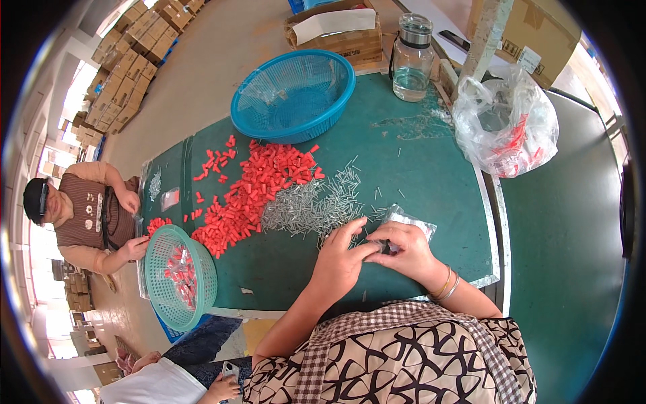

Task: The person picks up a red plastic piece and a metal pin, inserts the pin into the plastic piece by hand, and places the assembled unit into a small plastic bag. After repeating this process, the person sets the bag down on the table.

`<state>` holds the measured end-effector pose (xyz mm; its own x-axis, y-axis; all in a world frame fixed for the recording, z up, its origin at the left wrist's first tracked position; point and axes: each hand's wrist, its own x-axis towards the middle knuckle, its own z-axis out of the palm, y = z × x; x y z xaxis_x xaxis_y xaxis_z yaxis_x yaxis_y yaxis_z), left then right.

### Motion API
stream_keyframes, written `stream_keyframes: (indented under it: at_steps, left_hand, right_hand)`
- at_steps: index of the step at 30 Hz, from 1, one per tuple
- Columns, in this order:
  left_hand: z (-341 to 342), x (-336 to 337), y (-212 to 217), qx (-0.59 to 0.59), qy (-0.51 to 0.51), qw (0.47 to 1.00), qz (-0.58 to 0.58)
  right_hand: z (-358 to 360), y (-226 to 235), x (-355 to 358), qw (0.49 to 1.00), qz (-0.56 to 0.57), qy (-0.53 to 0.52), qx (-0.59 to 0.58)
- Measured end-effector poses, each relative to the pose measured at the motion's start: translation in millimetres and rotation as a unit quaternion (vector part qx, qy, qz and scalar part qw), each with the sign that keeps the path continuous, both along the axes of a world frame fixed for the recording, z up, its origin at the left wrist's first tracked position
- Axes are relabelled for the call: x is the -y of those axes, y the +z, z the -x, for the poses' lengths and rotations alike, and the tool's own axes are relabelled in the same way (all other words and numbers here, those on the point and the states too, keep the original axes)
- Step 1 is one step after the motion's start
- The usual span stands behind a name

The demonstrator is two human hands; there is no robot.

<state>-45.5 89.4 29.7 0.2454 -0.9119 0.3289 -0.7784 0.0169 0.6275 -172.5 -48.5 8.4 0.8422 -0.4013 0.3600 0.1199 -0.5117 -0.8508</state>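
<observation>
On green felt mat (417, 182): both hands (373, 256) together, pinching crinkly clear plastic bag (410, 221) w/ thin metal pins (309, 205).

Bright workshop, daylight pouring in from the left.
Green-topped table (431, 182) sits on a pale floor (202, 60); stacked cardboard boxes (128, 47) line the far-left wall, more cartons (531, 27) beyond the table's far-right corner.

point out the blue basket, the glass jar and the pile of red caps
blue basket (293, 95), head view, on its mesh inside wall
glass jar (412, 67), head view, on its clear body
pile of red caps (259, 185), head view, on the pile's middle
</observation>
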Motion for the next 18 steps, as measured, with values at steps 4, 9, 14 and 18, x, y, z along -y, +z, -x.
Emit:
stream_keyframes:
  at_steps: [4, 9, 14, 18]
  left_hand:
    - [-8, -5, -3, -0.164, 0.047, 0.985, 0.022]
    - [-42, 9, -17, 0.080, 0.217, 0.970, -0.078]
    - [-48, 19, -29, 0.098, 0.174, 0.976, -0.082]
    - [-54, 19, -32, 0.081, 0.175, 0.979, -0.067]
  right_hand:
    - [3, -7, 0, 0.997, -0.072, -0.025, -0.012]
    - [3, -18, -3, 0.991, -0.131, -0.019, -0.001]
    - [3, -18, -5, 0.992, -0.125, -0.011, -0.016]
    - [4, -16, -3, 0.992, -0.126, -0.008, -0.031]
